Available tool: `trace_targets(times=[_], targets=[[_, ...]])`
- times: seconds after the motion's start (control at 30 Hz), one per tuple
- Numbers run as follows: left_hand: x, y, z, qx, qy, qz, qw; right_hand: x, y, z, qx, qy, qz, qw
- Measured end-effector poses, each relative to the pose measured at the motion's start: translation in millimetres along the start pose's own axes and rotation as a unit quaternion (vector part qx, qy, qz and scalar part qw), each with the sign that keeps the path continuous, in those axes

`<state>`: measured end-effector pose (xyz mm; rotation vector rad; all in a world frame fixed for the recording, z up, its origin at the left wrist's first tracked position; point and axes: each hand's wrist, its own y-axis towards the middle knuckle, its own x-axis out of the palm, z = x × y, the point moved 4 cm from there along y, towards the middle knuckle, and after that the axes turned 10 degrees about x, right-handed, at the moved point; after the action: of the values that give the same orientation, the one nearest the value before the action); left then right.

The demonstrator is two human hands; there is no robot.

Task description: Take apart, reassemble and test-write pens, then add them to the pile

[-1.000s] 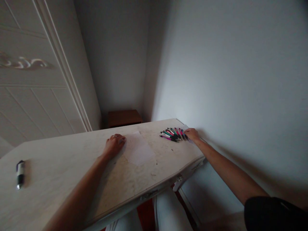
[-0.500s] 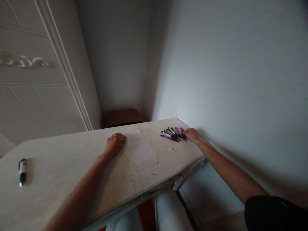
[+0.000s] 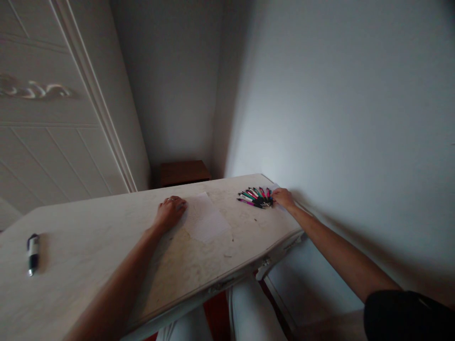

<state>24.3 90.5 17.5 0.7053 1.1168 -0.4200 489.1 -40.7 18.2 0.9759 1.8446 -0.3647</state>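
My left hand (image 3: 172, 211) lies on the white table (image 3: 106, 246), its fingers stretched out at the left edge of a sheet of paper (image 3: 209, 219). A ring shows on one finger. Several pens (image 3: 255, 197) in pink, green, white, purple and black are fanned out on the table's right part, their tips converging toward the right. At the right end of this fan, my right hand (image 3: 283, 197) has its fingers closed on a dark pen, mostly hidden by them. Something pale, perhaps paper, shows just beyond that hand.
A single white and dark pen (image 3: 33, 254) lies far left on the table. The wall (image 3: 341, 118) runs close along the right side. Behind the table stand a low brown wooden piece of furniture (image 3: 185, 171) and a white panelled door (image 3: 50, 156).
The pens near my right hand have shifted very slightly. My left hand stays in place beside the paper.
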Motion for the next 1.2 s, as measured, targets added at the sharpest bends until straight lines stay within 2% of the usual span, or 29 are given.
trace_targets(times=[0.8,1.2], targets=[[3,1,-3,0.003,0.002,0.003,1.0,1,-5,4,-0.002,-0.112,0.009,0.994],[1,0,0,0.002,0.003,0.006,1.0,-3,-12,-15,-0.018,-0.148,-0.015,0.989]])
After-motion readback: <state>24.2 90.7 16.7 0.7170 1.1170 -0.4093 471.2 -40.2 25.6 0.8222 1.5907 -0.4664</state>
